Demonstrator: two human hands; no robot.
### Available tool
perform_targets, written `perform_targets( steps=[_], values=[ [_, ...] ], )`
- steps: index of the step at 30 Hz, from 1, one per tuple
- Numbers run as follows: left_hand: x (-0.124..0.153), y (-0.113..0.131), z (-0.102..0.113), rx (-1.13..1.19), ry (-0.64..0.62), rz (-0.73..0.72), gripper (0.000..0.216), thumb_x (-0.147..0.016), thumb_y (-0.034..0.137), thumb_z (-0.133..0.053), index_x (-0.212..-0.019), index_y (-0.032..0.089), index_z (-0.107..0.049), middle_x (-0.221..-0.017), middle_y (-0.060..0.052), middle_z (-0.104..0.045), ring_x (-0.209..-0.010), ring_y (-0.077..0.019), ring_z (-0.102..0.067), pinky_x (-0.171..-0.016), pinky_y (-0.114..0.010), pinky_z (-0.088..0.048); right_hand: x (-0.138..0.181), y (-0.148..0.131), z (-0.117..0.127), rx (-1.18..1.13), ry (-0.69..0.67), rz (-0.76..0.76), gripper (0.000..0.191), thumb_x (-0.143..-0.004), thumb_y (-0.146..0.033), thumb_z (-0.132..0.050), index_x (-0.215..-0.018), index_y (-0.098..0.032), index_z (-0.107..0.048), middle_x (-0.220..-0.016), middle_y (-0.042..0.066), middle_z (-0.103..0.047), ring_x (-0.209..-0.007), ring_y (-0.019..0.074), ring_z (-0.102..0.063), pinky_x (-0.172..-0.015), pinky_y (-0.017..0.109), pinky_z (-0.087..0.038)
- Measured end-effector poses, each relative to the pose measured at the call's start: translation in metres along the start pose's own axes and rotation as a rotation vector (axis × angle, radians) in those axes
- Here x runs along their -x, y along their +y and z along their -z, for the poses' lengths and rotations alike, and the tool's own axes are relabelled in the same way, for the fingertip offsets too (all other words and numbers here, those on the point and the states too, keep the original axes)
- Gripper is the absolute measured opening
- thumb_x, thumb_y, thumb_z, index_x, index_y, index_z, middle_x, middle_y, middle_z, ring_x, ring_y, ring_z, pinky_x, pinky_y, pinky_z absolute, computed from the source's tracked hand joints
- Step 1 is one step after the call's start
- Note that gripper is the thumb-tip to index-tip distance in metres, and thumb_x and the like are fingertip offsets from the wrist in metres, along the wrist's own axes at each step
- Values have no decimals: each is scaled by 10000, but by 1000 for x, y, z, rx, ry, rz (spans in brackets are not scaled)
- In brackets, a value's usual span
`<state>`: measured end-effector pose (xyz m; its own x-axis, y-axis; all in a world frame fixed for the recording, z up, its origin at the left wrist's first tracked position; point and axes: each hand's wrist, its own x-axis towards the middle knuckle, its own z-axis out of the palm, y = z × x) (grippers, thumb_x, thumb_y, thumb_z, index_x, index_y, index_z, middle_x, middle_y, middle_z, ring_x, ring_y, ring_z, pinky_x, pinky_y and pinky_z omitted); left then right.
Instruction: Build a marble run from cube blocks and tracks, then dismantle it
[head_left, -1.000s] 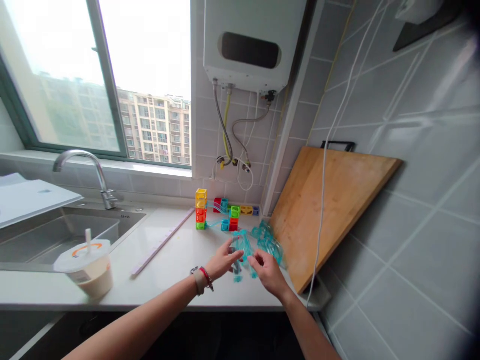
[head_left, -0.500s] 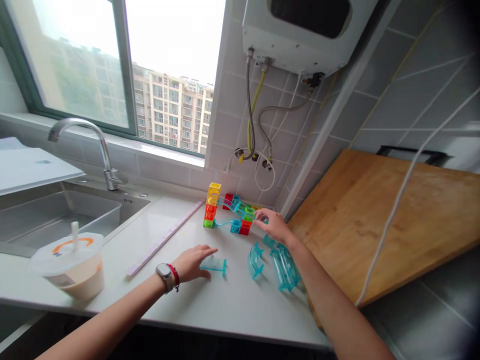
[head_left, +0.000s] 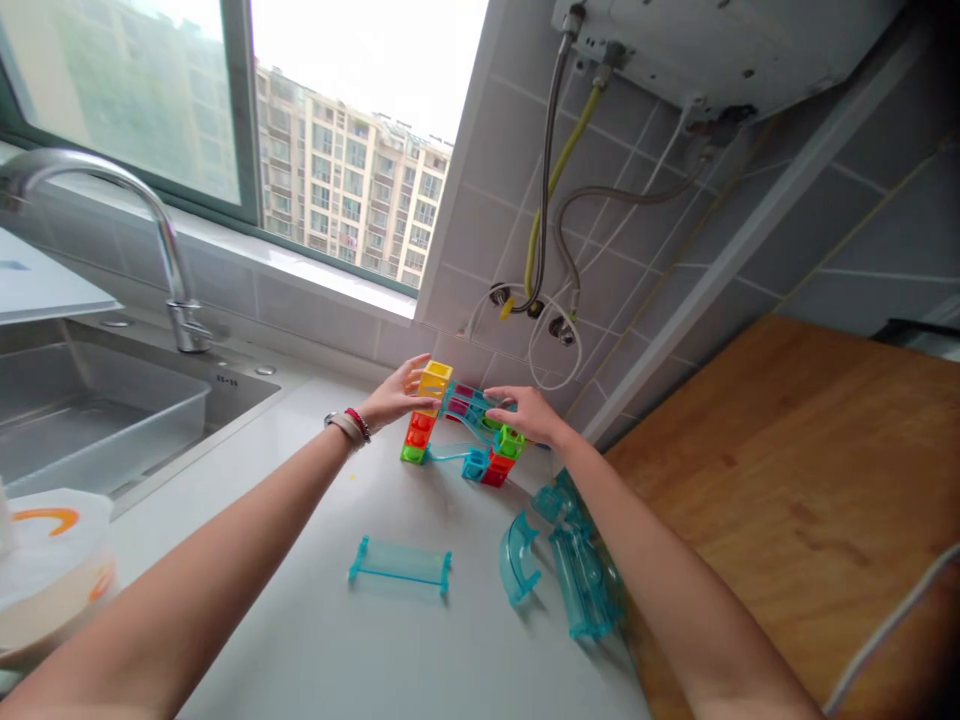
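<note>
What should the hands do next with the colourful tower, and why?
Probably press the blue track gently into place. The left hand grips the tower at its yellow top block, steadying it, and the right hand rests on the track beside it, so both are placed for that. The loose straight piece on the counter can wait.

Both bare arms reach forward and converge, the left arm (head_left: pixel 225 560) slanting up from the lower left corner of the view and the right arm (head_left: pixel 660 580) from the lower right. The left grip (head_left: pixel 394 398) stands on its edge, thumb uppermost and fingers loosely curled toward the right; whether they press shut cannot be told. The right grip (head_left: pixel 525 412) lies palm down, its fingers stretched flat toward the left one, near it but apart.
</note>
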<state>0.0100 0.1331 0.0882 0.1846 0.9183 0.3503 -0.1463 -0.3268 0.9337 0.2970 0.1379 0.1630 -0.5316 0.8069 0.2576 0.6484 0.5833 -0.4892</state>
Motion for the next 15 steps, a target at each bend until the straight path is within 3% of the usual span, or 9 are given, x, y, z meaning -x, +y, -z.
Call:
perform_targets(
  steps=[3,8,15],
  values=[
    [-9,-7,0,65,-83,14,959,-611,291,-950,-1448,244,-484,-1243,-114,-687,-1115,-273,-688,-979,-451,-561,-6,2,2,10,-8,-1,386,-845,-306,-796,-1227,-262,-767,-1236,52,-780,-1061,248,-746,-998,403,-567],
    [-11,-12,-2,62,-69,1,680,-655,295,-933,-1247,213,-609,-1048,-37,-701,-951,-186,-690,-863,-316,-567,-11,6,5,9,-31,13,393,-848,-316,-795,-1235,-252,-766,-1229,47,-782,-1030,244,-744,-963,387,-570],
    [-18,-2,-5,47,-35,17,788,-608,327,-946,-1315,213,-617,-1105,-60,-714,-913,-197,-692,-809,-322,-566,-17,12,5,-96,-70,22,475,-804,-304,-820,-1261,-199,-743,-1211,80,-784,-921,210,-737,-913,378,-581]
  ],
)
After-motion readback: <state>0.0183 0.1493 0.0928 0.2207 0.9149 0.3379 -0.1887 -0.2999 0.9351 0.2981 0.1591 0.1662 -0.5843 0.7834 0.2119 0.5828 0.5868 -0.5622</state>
